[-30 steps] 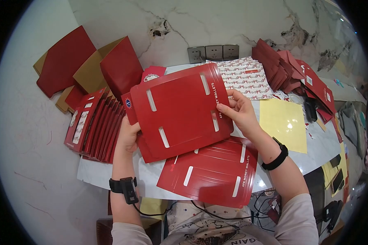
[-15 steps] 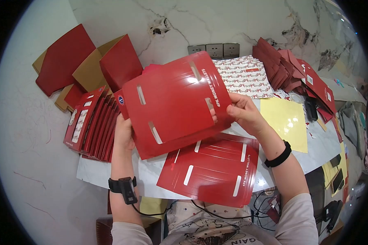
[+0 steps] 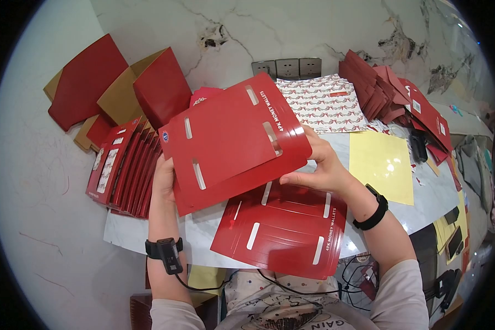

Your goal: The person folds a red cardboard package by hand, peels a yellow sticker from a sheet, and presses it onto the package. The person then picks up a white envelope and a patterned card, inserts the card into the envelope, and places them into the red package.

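1. Your layered red card (image 3: 225, 140) is held above the desk (image 3: 198, 237).
2. Your left hand (image 3: 164, 177) grips its left edge; your right hand (image 3: 327, 165) is spread, fingers behind the right edge, thumb clear.
3. It looks light, springy, slick; take opposite edges, away from the slots (image 3: 198, 175).
4. Its long axis slants from near left to far right, lettering (image 3: 270, 111) at the right end.

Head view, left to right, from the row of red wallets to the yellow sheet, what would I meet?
Row of red wallets, left hand, held red cardboard, right hand, yellow sheet.
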Demonstrator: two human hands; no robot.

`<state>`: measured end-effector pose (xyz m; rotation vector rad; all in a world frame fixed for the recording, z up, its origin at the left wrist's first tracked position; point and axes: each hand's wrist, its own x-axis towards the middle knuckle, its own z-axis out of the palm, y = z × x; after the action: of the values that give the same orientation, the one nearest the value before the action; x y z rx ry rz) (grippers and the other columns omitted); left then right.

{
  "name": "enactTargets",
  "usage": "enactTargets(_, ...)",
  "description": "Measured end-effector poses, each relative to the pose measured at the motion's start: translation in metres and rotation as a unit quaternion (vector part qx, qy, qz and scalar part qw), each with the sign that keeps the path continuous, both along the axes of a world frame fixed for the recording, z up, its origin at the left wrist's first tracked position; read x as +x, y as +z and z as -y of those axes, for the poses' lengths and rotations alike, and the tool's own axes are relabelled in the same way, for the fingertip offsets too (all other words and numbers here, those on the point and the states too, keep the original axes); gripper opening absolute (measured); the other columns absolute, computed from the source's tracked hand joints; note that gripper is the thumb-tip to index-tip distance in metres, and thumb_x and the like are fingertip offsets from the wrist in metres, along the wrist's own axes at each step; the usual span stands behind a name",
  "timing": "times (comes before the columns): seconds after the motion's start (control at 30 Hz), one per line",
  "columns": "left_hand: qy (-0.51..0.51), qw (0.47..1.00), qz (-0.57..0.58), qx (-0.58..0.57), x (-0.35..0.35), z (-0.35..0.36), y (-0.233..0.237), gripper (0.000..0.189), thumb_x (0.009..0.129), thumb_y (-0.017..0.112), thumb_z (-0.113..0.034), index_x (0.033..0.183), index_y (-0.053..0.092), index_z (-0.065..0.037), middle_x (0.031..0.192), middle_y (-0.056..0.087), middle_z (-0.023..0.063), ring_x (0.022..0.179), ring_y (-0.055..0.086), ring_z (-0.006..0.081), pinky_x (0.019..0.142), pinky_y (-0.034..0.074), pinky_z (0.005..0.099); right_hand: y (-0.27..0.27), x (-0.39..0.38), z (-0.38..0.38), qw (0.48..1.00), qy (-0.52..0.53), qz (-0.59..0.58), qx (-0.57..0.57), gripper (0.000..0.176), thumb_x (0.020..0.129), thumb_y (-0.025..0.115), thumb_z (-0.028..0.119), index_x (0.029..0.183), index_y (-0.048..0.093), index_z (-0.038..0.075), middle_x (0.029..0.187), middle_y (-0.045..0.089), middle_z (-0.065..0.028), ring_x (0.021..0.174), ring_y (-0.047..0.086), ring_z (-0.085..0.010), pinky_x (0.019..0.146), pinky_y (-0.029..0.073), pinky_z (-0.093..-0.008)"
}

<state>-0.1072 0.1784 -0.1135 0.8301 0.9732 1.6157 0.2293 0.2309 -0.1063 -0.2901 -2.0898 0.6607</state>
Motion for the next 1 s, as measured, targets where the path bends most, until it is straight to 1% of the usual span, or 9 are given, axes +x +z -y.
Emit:
enactTargets(0.27, -0.009, 1.0, -0.011, -0.007, -0.008, -0.007, -0.008, 0.038, 0.083, 0.062, -0.001, 0.12, 0.057, 0.001, 0.105, 0.067, 0.0094, 0.084, 0.068, 0.0151, 0.07, 0.058, 0.0283, -0.005, -0.006, 0.013, 0.99, 0.057, -0.034, -0.123, 0.025, 0.077, 0.082, 0.016, 0.1, 0.076, 0.008, 0.133, 0.059, -0.0108, 0.132, 0.045, -0.0302, 0.111, 0.031, -0.0432)
enactTargets(0.5, 0.012, 0.998, -0.025, 0.057, 0.005, 0.001, 0.003, 0.039, 0.083, 0.063, 0.0, 0.121, 0.056, 0.0, 0.108, 0.067, 0.0094, 0.088, 0.068, 0.0159, 0.072, 0.058, 0.0294, -0.005, 0.002, 0.008, 0.988, 0.089, -0.011, -0.127, 0.026, 0.083, 0.077, 0.019, 0.105, 0.073, 0.006, 0.129, 0.06, -0.0104, 0.124, 0.05, -0.0255, 0.108, 0.034, -0.0411)
enactTargets(0.57, 0.012, 0.995, -0.044, 0.084, 0.003, 0.004, 0.005, 0.04, 0.082, 0.064, 0.0, 0.121, 0.056, 0.0, 0.108, 0.067, 0.0094, 0.09, 0.068, 0.0165, 0.073, 0.058, 0.0296, -0.002, 0.006, 0.008, 0.944, 0.129, -0.037, -0.301, 0.033, 0.091, 0.069, 0.028, 0.112, 0.069, 0.003, 0.124, 0.062, -0.0081, 0.118, 0.052, -0.019, 0.104, 0.037, -0.0362)
enactTargets(0.67, -0.006, 0.989, -0.112, 0.097, -0.007, 0.003, -0.005, 0.047, 0.081, 0.064, 0.005, 0.126, 0.054, -0.002, 0.117, 0.065, 0.0088, 0.096, 0.067, 0.0187, 0.08, 0.057, 0.0311, -0.003, 0.008, -0.004, 0.924, 0.078, -0.117, -0.357, 0.041, 0.096, 0.062, 0.036, 0.113, 0.066, 0.0, 0.12, 0.062, -0.0059, 0.111, 0.053, -0.0127, 0.098, 0.04, -0.0316)
enactTargets(0.77, 0.001, 0.972, -0.136, 0.189, 0.002, 0.004, -0.013, 0.053, 0.077, 0.07, 0.006, 0.127, 0.054, -0.003, 0.121, 0.063, 0.0071, 0.108, 0.063, 0.0212, 0.09, 0.053, 0.0349, -0.006, 0.011, -0.01, 0.922, 0.034, -0.179, -0.342, 0.04, 0.096, 0.061, 0.038, 0.107, 0.068, 0.0, 0.111, 0.066, -0.0038, 0.102, 0.056, -0.0091, 0.094, 0.042, -0.0282)
enactTargets(0.87, -0.009, 0.971, -0.137, 0.195, 0.02, 0.014, -0.013, 0.044, 0.075, 0.073, 0.002, 0.117, 0.062, 0.001, 0.112, 0.067, 0.0097, 0.104, 0.064, 0.0215, 0.089, 0.052, 0.0351, -0.007, 0.015, -0.013, 0.938, -0.01, -0.19, -0.289, 0.042, 0.097, 0.06, 0.041, 0.105, 0.068, 0.0, 0.1, 0.068, -0.0013, 0.093, 0.057, -0.0075, 0.089, 0.042, -0.0254)
enactTargets(0.9, -0.075, 0.943, -0.24, 0.218, 0.018, 0.013, -0.002, 0.04, 0.071, 0.075, 0.002, 0.11, 0.067, 0.002, 0.111, 0.068, 0.0126, 0.106, 0.063, 0.0224, 0.091, 0.052, 0.0361, -0.001, 0.013, -0.007, 0.937, -0.03, -0.211, -0.275, 0.044, 0.096, 0.06, 0.043, 0.103, 0.07, 0.001, 0.092, 0.069, -0.0001, 0.088, 0.057, -0.0065, 0.084, 0.042, -0.0227)
enactTargets(0.93, -0.104, 0.934, -0.235, 0.248, 0.024, 0.014, 0.004, 0.036, 0.071, 0.074, 0.002, 0.107, 0.07, 0.003, 0.11, 0.069, 0.0156, 0.104, 0.064, 0.0229, 0.091, 0.052, 0.0355, 0.0, 0.013, -0.007, 0.938, -0.031, -0.215, -0.271, 0.044, 0.096, 0.06, 0.043, 0.103, 0.07, 0.001, 0.092, 0.069, -0.0001, 0.088, 0.057, -0.0065, 0.084, 0.042, -0.0227)
enactTargets(1.0, -0.119, 0.898, -0.307, 0.292, 0.033, 0.017, 0.014, 0.038, 0.073, 0.072, 0.003, 0.11, 0.069, 0.003, 0.11, 0.069, 0.0173, 0.103, 0.065, 0.0242, 0.091, 0.052, 0.0354, -0.002, 0.013, -0.011, 0.922, -0.016, -0.288, -0.26, 0.044, 0.096, 0.06, 0.045, 0.086, 0.069, 0.003, 0.082, 0.063, 0.0036, 0.079, 0.05, -0.0039, 0.072, 0.039, -0.0215)
